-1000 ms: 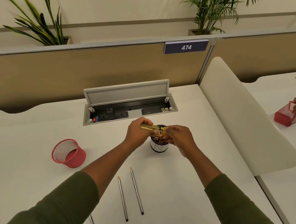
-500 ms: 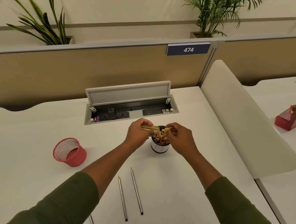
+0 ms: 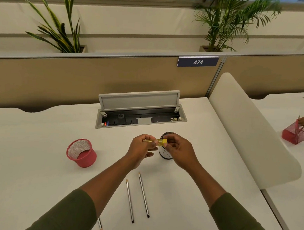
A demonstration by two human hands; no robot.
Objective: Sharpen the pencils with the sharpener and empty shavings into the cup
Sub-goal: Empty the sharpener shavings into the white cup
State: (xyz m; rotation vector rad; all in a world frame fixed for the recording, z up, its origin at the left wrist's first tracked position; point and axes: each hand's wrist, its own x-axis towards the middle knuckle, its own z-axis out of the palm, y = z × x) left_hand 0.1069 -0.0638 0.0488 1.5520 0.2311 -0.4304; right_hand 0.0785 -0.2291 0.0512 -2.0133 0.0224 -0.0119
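Sharpener [image 3: 161, 142]: pinched in both hands, left [image 3: 142, 149] and right [image 3: 178, 151], just before cup [image 3: 165, 153]; tilt risks spilling shavings onto table [image 3: 38, 188].

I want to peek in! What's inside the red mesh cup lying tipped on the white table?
The red mesh cup tilts its mouth toward the camera; only bare mesh wall shows inside, no pencils. Its near rim hides the lowest part.

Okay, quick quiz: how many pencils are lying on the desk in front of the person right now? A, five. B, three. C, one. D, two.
B: two pencils lie side by side between the forearms, and a third pokes out under the left sleeve.
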